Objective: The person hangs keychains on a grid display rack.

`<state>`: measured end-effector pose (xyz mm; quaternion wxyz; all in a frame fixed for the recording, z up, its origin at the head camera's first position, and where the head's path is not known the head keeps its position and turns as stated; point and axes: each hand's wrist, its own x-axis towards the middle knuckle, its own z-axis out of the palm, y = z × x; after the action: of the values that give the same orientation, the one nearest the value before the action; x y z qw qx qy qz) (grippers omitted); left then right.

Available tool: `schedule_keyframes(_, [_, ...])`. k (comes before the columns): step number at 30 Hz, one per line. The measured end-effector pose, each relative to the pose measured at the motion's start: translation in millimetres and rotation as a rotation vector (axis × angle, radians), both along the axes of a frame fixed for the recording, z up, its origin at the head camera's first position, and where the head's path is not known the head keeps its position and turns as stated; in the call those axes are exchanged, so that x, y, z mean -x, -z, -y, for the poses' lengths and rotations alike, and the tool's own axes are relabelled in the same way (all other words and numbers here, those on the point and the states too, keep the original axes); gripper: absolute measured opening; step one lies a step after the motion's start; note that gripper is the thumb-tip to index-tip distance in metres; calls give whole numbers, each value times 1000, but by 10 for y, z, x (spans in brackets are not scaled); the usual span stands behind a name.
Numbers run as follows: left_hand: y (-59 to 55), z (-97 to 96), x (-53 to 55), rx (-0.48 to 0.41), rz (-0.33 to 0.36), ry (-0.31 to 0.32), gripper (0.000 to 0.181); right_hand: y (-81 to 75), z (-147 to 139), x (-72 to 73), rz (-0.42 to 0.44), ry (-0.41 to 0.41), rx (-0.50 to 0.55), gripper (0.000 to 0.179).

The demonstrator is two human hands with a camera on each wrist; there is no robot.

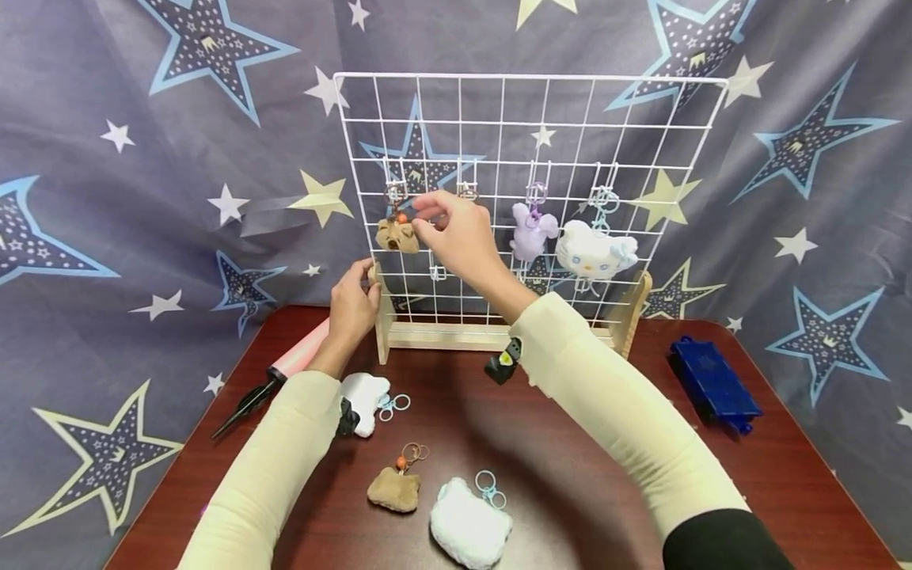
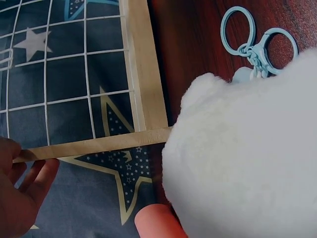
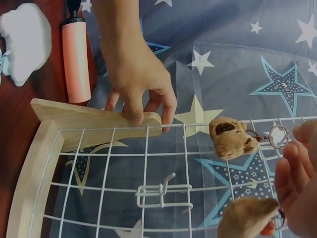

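My left hand [image 1: 354,302] grips the upright wooden side support [image 1: 382,321] at the left of a white wire grid rack [image 1: 503,123], thumb on one face and fingers on the other. My right hand [image 1: 459,237] is at the upper left of the grid, with thumb and forefinger apart, beside a brown plush bear keychain [image 1: 396,236] with an orange bead [image 1: 402,218]. That bear hangs from a hook by its ring [image 3: 278,137]. A second brown plush keychain [image 3: 247,218] hangs close by in the right wrist view; my right hand mostly hides it in the head view.
Farther right hang a lilac plush keychain [image 1: 531,233] and a white cat-face one [image 1: 594,251]. On the table lie a white plush [image 1: 366,400], a brown plush [image 1: 395,489], another white plush [image 1: 469,522], a pink pump [image 1: 302,348] and a blue case [image 1: 715,380].
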<state>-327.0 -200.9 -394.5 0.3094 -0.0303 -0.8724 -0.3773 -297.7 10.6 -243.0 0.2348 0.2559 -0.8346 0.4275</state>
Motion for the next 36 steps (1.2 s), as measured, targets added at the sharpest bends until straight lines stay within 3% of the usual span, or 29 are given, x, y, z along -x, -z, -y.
schedule_keyframes(9, [-86,18,1,-3,82,12,45,150,-327,-64,41,-21,64,24])
schedule_keyframes(15, [-117,31,-16,-6,134,20,47,282,-654,-109,18,-9,90,23])
schedule_keyframes(23, [-138,97,-79,-34,124,39,46,457,-1151,-165,11,42,157,24])
schedule_keyframes(31, [-196,168,-238,-19,95,23,40,731,-1745,-252,-40,186,167,18])
schedule_keyframes(36, [-179,150,-380,66,83,78,36,981,-2080,-259,-44,299,169,12])
